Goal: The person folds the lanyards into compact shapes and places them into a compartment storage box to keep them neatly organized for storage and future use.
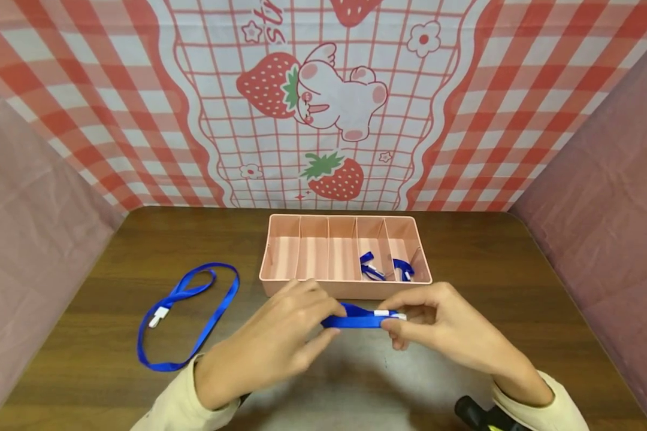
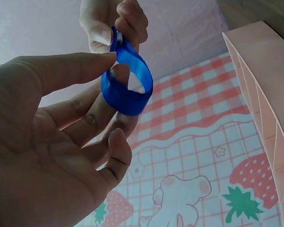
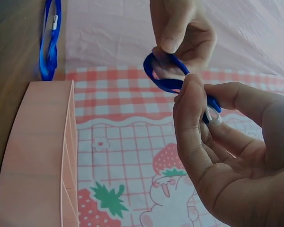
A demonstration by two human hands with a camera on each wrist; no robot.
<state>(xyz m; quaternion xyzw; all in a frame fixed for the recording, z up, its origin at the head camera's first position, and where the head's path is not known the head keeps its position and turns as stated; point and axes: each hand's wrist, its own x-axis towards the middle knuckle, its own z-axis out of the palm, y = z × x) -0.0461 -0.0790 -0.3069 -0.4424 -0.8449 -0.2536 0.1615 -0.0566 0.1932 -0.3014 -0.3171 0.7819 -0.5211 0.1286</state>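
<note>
Fingers (image 1: 323, 308) of the left hand (image 1: 264, 341) are pinching the loop of a folded lanyard (image 1: 356, 322); those of the right hand (image 1: 453, 326) are clamping its clip end, near the tray's (image 1: 345, 290) front. Judged step: folding is underway; next move probably calls for keeping the folds together. Tray is holding blue straps (image 1: 366, 257) in its two right-hand compartments. Loose lanyard (image 1: 215, 320) is lying left on the table (image 1: 194, 233).

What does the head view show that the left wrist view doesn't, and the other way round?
Only the head view: a loose lanyard on the table, blue ribbon in the tray's two rightmost compartments, and cream sleeves.
Only the left wrist view: the palm of the left hand.
Both: that hand and the right hand holding a looped lanyard, the tray, and strawberry-print cloth.
</note>
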